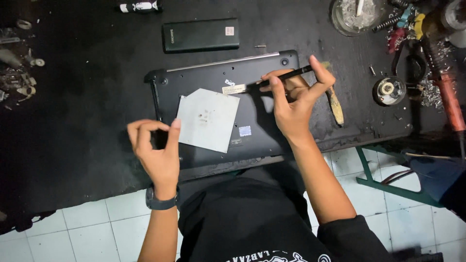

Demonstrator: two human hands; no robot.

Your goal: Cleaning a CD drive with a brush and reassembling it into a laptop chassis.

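A black laptop (pixel 262 82) lies bottom-up on the dark workbench (pixel 87 97). A grey metal cover plate (pixel 208 119) rests loose on its underside. My right hand (pixel 296 99) holds a thin black screwdriver (pixel 286 76) almost flat over the laptop, its tip near a small white label. My left hand (pixel 156 150), with a dark watch at the wrist, hovers over the laptop's near left corner; thumb and forefinger are pinched together. Whether they hold something small I cannot tell.
A black battery pack (pixel 201 35) lies beyond the laptop. A glass dish (pixel 357 17), a soldering iron (pixel 444 82), a round gear part (pixel 388 90) and loose screws crowd the right. An old brush (pixel 335 104) lies by my right hand. Small parts sit far left.
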